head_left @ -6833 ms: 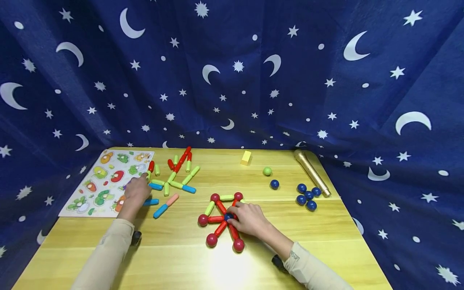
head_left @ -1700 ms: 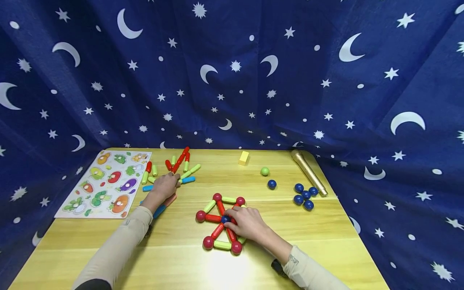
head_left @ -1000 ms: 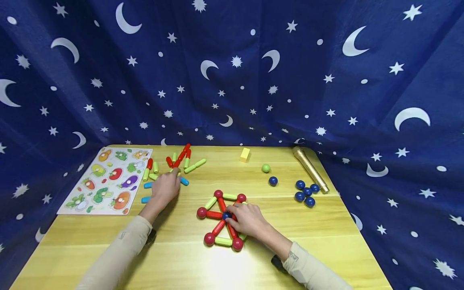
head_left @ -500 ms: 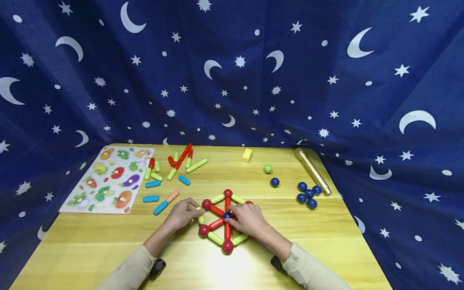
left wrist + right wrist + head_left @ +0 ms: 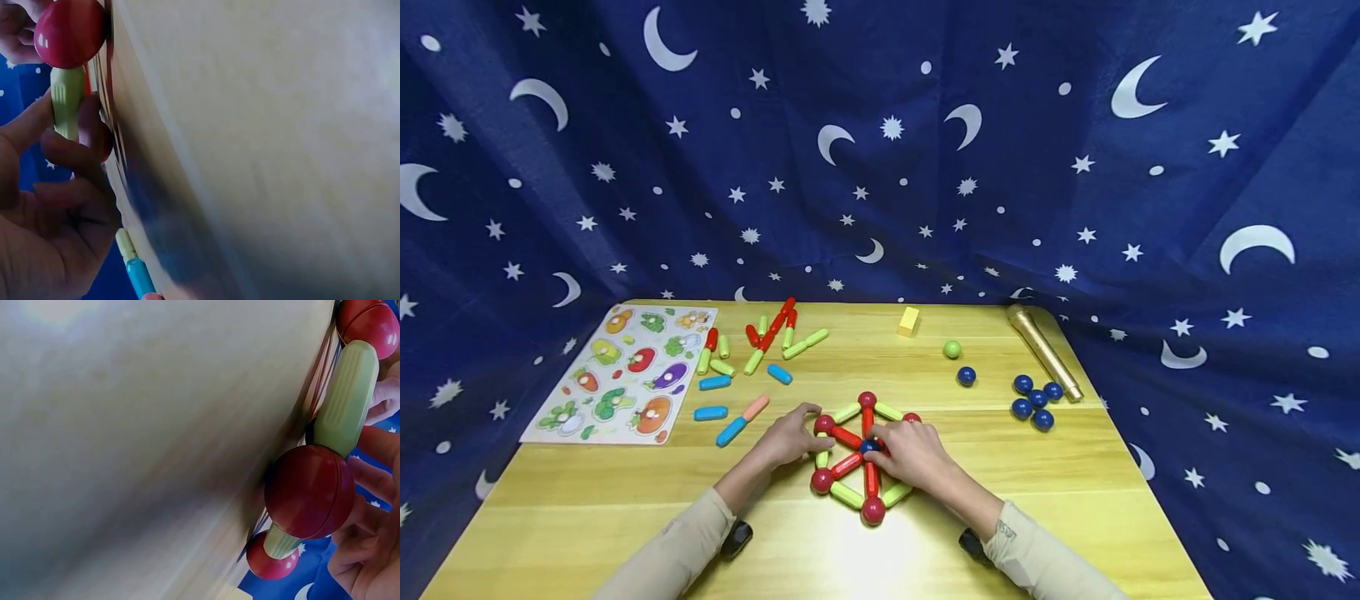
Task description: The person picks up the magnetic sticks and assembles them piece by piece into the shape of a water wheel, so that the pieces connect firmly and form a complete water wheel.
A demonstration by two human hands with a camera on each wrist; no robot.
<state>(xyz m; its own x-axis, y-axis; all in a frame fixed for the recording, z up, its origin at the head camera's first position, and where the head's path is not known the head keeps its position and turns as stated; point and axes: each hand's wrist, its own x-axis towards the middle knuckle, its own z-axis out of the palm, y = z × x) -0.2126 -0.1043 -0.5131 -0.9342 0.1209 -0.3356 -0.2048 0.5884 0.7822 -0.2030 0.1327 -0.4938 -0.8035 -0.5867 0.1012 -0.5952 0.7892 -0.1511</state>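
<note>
A flat wheel of magnetic sticks and balls lies mid-table, with red sticks (image 5: 872, 480) as spokes and light green sticks along the rim. Dark red balls (image 5: 872, 510) mark its corners. My left hand (image 5: 786, 437) pinches the left rim's light green stick (image 5: 67, 97) between thumb and finger, a dark red ball at each end of it. At the hub, my right hand (image 5: 916, 454) holds the blue ball (image 5: 869, 448) with thumb and fingertips. That hand covers part of the wheel's right side. In the right wrist view, a rim stick (image 5: 347, 397) stands close by its fingers.
Left of the wheel lie loose blue sticks (image 5: 711, 413), with green and red sticks (image 5: 777, 332) behind. A vegetable picture board (image 5: 568, 385) sits far left. Rightward are several blue balls (image 5: 1022, 408), a green ball (image 5: 952, 349), a yellow block (image 5: 908, 322) and a gold microphone-shaped tube (image 5: 1045, 353).
My left hand has come from the loose sticks to the wheel's left side, bringing a light green stick into the rim. The wheel has turned slightly. My right hand has stayed at the hub.
</note>
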